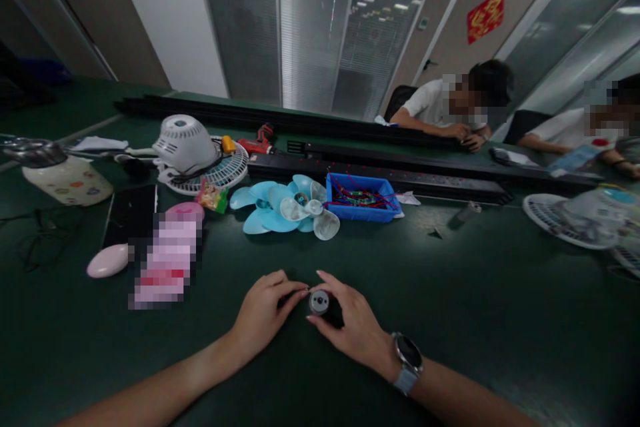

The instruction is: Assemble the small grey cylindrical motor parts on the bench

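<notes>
A small round metal motor (319, 303) stands on the dark green table, its flat end with a dark centre and small holes facing up. My right hand (353, 317), with a watch on its wrist, curls around the motor from the right, thumb on the near side and fingers on the far side. At the motor's left edge, my left hand (267, 303) has thumb and forefinger pinched together. Whatever sits between those fingertips is too small to make out.
Light blue fan blades (270, 207) lie beyond my hands, beside a blue bin (363, 217) of coloured wires. Further left are a white fan (183, 143), a red power drill (257, 141), a pink mouse (107, 261) and a flask (65, 180). Two people sit across the table.
</notes>
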Action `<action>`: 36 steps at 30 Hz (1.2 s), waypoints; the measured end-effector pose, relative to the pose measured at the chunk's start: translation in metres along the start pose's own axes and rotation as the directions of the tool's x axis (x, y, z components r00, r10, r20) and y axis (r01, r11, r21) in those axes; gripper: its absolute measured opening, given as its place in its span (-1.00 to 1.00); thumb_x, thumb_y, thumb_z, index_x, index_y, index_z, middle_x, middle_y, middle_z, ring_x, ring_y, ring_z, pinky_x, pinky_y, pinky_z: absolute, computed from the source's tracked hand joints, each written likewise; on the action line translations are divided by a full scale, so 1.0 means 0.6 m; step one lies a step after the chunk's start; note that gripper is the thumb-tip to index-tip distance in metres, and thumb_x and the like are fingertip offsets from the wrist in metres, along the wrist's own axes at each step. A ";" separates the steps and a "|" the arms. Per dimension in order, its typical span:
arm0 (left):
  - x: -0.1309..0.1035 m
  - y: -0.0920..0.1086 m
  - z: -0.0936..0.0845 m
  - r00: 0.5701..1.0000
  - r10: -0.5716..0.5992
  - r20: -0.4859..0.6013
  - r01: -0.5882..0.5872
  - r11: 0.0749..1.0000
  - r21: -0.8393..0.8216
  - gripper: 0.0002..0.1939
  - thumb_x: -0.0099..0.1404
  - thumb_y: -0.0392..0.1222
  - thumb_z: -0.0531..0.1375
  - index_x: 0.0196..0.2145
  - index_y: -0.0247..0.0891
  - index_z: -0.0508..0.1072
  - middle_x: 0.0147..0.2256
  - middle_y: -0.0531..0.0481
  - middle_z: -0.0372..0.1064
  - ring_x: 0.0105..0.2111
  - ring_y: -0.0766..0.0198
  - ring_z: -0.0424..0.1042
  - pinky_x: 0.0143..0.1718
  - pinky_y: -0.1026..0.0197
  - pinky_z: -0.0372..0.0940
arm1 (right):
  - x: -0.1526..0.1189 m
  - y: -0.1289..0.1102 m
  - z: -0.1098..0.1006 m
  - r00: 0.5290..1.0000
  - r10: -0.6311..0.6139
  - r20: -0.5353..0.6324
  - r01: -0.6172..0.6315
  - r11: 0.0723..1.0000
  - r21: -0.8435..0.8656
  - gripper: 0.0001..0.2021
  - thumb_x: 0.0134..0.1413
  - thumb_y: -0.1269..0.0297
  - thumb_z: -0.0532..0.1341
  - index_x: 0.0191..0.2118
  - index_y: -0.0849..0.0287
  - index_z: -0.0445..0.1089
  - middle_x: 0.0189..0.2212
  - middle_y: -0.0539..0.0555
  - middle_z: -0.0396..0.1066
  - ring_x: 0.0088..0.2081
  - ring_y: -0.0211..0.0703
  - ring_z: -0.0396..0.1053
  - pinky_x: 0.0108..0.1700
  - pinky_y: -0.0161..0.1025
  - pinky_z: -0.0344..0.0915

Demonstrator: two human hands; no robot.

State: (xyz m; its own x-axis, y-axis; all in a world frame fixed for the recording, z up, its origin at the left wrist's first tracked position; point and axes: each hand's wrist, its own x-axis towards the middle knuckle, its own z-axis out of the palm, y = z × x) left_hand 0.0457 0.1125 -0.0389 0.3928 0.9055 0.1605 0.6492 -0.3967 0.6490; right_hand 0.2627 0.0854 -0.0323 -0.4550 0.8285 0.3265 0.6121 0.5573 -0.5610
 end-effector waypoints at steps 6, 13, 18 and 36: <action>0.000 0.007 -0.001 1.000 0.015 0.023 -0.016 0.998 0.058 -0.76 0.38 -0.10 0.13 -0.08 -0.07 0.55 -0.30 -0.01 0.42 -0.30 0.22 0.39 -0.26 0.18 0.23 | 0.000 -0.004 -0.004 0.999 0.026 0.027 -0.026 1.000 0.002 -0.40 0.19 0.18 0.22 0.30 0.06 0.03 0.09 0.14 0.38 0.03 -0.06 0.40 0.08 -0.02 0.36; 0.000 0.006 -0.005 0.997 -0.024 -0.069 0.015 0.991 -0.130 -0.68 0.44 -0.14 -0.01 0.03 -0.14 0.43 -0.18 -0.04 0.44 -0.25 0.22 0.41 -0.20 0.18 0.27 | -0.030 0.069 -0.098 0.943 0.233 -0.237 -0.255 0.965 -0.064 -0.44 0.21 0.10 0.19 0.26 0.09 0.10 0.02 0.16 0.44 0.00 -0.04 0.44 0.07 0.00 0.36; 0.002 0.005 -0.007 0.989 -0.061 -0.132 0.029 0.972 -0.232 -0.74 0.41 -0.21 -0.04 -0.24 -0.22 0.43 -0.28 -0.01 0.40 -0.28 0.22 0.39 -0.22 0.19 0.25 | -0.115 0.179 -0.200 0.835 0.347 -0.426 -0.465 0.860 -0.210 -0.43 0.16 -0.09 0.16 0.19 0.11 0.22 -0.08 0.18 0.49 -0.12 0.00 0.50 -0.08 -0.05 0.42; 0.006 0.013 -0.013 0.988 -0.046 -0.145 0.012 0.974 -0.225 -0.71 0.26 -0.28 -0.09 -0.58 -0.23 0.23 -0.51 0.05 0.21 -0.44 0.25 0.28 -0.33 0.22 0.14 | -0.033 0.041 -0.120 0.983 0.083 -0.164 -0.135 0.934 -0.331 -0.66 0.26 0.10 0.13 0.09 0.05 0.38 -0.17 0.10 0.47 -0.14 -0.09 0.41 -0.06 -0.09 0.28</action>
State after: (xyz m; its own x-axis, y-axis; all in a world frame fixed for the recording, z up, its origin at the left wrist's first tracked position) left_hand 0.0470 0.1140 -0.0276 0.2643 0.9349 0.2369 0.4906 -0.3418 0.8015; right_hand 0.3334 0.0868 0.0021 -0.2900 0.8699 0.3990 0.8468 0.4274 -0.3165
